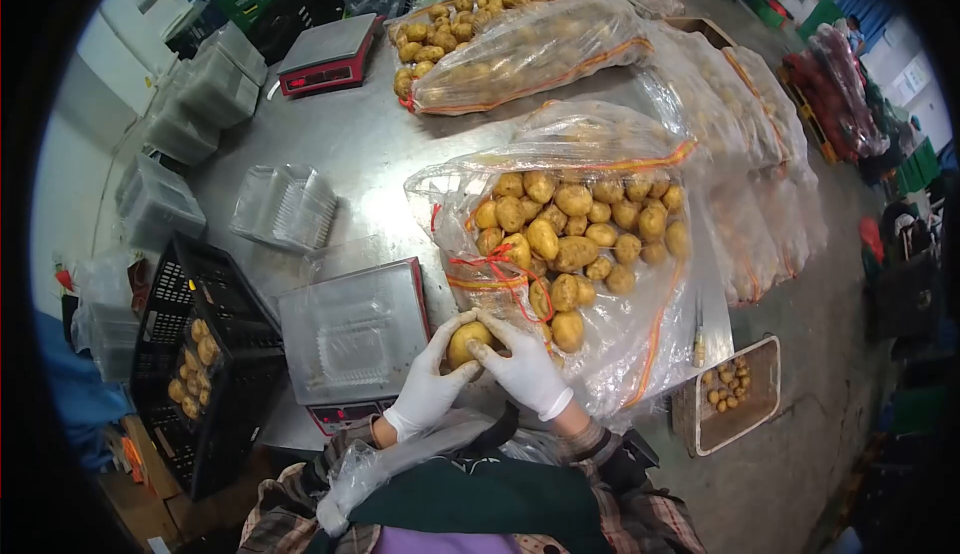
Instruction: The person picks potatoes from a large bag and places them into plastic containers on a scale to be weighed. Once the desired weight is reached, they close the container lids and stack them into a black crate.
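Observation:
Both my hands wear white gloves and hold one potato (466,345) between them, close in front of my body. My left hand (428,386) curls around its left side, and my right hand (522,366) grips it from the right with the thumb on top. Just beyond lies an opened clear plastic sack (630,349) with loose potatoes (575,251) spilling toward me. Left of my hands, a clear plastic tray (355,347) sits on the metal plate of a red weighing scale (300,319); no potatoes show in it.
A stack of clear trays (285,206) stands behind the scale. A black crate (160,304) at the left holds packed potatoes. A second scale (325,54) and another potato sack (540,49) are at the back. A plastic bin (740,434) with small potatoes sits at lower right.

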The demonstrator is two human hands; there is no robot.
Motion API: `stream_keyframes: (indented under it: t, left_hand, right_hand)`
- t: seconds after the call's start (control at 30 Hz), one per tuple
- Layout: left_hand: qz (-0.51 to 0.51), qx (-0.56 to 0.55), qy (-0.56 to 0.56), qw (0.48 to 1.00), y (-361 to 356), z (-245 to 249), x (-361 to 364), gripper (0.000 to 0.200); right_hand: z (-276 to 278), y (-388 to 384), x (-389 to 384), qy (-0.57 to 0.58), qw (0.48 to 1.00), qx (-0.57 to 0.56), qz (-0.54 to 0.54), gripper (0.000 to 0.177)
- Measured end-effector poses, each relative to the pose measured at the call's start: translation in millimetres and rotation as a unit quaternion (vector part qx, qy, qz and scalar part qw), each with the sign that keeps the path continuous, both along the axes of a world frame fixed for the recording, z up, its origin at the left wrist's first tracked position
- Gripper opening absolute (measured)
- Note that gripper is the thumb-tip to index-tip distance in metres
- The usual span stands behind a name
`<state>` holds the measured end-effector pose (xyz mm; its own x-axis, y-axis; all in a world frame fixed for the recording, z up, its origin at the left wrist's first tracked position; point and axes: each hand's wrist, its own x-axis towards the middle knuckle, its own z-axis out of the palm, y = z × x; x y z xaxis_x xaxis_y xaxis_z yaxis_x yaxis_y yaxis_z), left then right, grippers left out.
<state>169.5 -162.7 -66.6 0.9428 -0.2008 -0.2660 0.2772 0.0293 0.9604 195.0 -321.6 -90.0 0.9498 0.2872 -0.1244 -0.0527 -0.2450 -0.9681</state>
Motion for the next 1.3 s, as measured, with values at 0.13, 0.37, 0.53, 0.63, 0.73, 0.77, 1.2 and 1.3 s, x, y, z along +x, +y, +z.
stream_keyframes:
  t: [0.13,0.37,0.53,0.63,0.73,0.77,1.2,1.3]
  left_hand:
    - [-0.043,0.033,0.011,0.998,4.5,-9.1,-4.5,0.061]
    - [-0.133,-0.008,0.055,0.990,13.6,2.2,-7.6,0.056]
    - [0.057,-0.231,0.135,0.962,44.4,18.7,-3.7,0.026]
    - [0.169,-0.174,0.069,0.968,90.7,15.7,-0.9,0.023]
    - [0.240,-0.069,-0.026,0.968,130.7,18.4,-1.4,0.019]
    - [0.262,-0.063,-0.033,0.962,141.5,18.5,-5.5,0.018]
    - [0.288,0.251,-0.117,0.917,159.7,-5.9,-31.9,0.042]
    - [0.261,0.412,-0.200,0.850,163.3,-27.2,-36.2,0.041]
  right_hand:
    - [-5.1,-14.2,-4.7,0.005,0.999,0.000,0.049,0.043]
    - [-41.5,-37.3,-29.8,0.041,0.999,-0.027,0.022,0.041]
    - [-108.7,-82.4,-13.6,-0.092,0.872,-0.418,-0.237,0.061]
    - [-128.5,-82.9,-11.4,0.025,0.899,-0.398,-0.183,0.075]
    - [-153.2,-101.3,-10.6,0.060,0.959,-0.200,-0.190,0.070]
    - [-151.9,-108.2,-11.3,0.114,0.969,-0.069,-0.210,0.066]
    - [-29.5,5.4,-12.2,0.333,0.764,0.551,0.046,0.066]
    - [-13.3,63.0,1.4,0.328,0.852,0.396,0.099,0.056]
